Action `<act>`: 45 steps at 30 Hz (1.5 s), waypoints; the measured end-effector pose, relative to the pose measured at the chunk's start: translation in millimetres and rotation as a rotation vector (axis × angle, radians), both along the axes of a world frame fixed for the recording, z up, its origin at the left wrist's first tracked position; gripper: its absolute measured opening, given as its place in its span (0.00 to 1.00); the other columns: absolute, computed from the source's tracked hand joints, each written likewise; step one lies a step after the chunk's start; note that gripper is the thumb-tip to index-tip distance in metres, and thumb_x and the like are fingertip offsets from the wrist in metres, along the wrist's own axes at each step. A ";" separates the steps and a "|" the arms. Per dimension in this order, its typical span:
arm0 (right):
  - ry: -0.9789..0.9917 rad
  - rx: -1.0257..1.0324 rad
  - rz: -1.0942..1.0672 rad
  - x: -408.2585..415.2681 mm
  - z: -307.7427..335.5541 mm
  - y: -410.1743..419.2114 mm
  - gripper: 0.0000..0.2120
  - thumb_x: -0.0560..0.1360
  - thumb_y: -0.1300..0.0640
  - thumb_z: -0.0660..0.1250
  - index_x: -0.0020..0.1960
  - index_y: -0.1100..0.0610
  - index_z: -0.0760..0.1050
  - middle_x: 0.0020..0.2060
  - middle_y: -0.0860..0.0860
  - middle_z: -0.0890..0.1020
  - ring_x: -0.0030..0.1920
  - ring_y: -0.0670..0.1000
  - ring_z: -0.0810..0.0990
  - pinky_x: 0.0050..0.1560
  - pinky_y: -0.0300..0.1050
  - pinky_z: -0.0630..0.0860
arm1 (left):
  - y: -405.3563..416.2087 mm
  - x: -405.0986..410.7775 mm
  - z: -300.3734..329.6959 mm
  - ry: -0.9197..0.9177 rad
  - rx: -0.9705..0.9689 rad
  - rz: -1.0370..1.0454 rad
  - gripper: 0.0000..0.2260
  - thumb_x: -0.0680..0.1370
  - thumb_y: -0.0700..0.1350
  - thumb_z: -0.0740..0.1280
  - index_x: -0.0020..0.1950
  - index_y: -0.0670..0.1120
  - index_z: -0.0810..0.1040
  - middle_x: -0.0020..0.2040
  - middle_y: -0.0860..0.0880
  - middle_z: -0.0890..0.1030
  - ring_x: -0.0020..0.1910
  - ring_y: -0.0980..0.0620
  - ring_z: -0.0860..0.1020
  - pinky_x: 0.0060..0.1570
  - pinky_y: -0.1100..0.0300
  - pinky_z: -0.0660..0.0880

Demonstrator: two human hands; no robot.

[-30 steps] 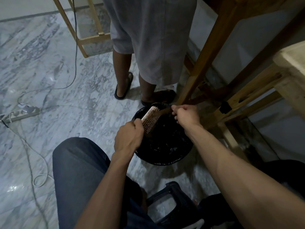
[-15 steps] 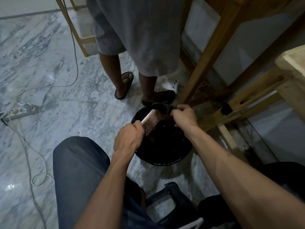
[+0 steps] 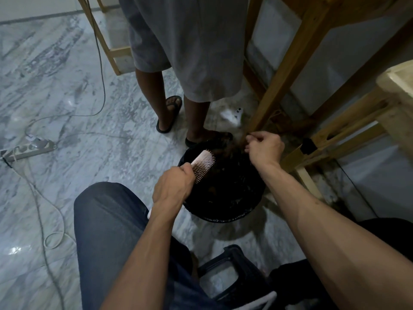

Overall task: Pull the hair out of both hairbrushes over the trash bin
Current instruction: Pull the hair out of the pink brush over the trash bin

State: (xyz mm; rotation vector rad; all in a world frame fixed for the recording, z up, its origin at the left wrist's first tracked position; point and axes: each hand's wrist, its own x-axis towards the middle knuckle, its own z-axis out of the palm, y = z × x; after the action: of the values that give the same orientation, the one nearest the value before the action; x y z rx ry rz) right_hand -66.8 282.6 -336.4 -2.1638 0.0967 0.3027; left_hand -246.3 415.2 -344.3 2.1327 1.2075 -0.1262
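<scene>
My left hand [image 3: 173, 184] grips the handle of a pale pink hairbrush [image 3: 203, 162], bristles facing right, held over the left rim of a round black trash bin [image 3: 223, 217]. My right hand [image 3: 263, 148] is above the bin's far right edge, fingers pinched on a dark brown clump of hair [image 3: 225, 151] that stretches from the brush toward the fingers. The bin's dark inside hides the lower part of the hair. Only one brush is in view.
Another person stands just behind the bin in grey shorts and black sandals [image 3: 169, 114]. Wooden furniture legs [image 3: 274, 97] rise at the right. A power strip [image 3: 29, 149] and cables lie on the marble floor at left. A black stool [image 3: 234, 271] sits between my knees.
My right hand has drawn away from the brush to the right and farther back, stretching the hair out of the bristles. The left hand keeps the brush in about the same place.
</scene>
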 end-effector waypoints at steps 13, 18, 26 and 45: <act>0.450 0.126 0.636 -38.2 2.8 -0.9 0.35 0.72 0.68 0.72 0.75 0.50 0.69 0.62 0.49 0.80 0.45 0.52 0.85 0.32 0.39 0.79 | -6.2 9.7 3.9 -0.152 -0.027 -0.030 0.23 0.82 0.54 0.53 0.32 0.43 0.72 0.32 0.44 0.78 0.32 0.45 0.75 0.31 0.54 0.66; 0.534 0.287 0.566 -38.2 -2.9 0.7 0.04 0.77 0.67 0.71 0.50 0.61 0.83 0.37 0.54 0.85 0.33 0.45 0.82 0.33 0.34 0.79 | -3.1 10.1 4.3 -0.207 -0.033 0.045 0.23 0.81 0.53 0.53 0.33 0.41 0.72 0.33 0.43 0.79 0.33 0.45 0.75 0.33 0.52 0.69; 0.218 0.017 0.221 -11.9 -21.5 -15.9 0.10 0.80 0.60 0.67 0.42 0.52 0.83 0.37 0.51 0.84 0.37 0.50 0.82 0.44 0.48 0.82 | -3.5 9.9 3.6 -0.160 -0.002 0.071 0.22 0.81 0.52 0.54 0.31 0.41 0.69 0.31 0.44 0.76 0.29 0.46 0.71 0.31 0.55 0.66; 0.351 0.181 0.304 -23.2 -5.6 -15.7 0.08 0.80 0.60 0.70 0.43 0.55 0.85 0.34 0.50 0.84 0.32 0.46 0.78 0.33 0.36 0.76 | 0.0 6.7 8.6 -0.184 0.045 0.129 0.22 0.82 0.50 0.54 0.28 0.46 0.64 0.27 0.48 0.69 0.28 0.48 0.68 0.29 0.56 0.59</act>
State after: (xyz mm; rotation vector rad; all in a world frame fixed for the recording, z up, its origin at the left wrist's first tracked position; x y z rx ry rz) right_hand -90.1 266.9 -341.9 -1.9236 -0.0612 0.8331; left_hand -239.6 415.2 -335.7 2.0476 1.2435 0.1517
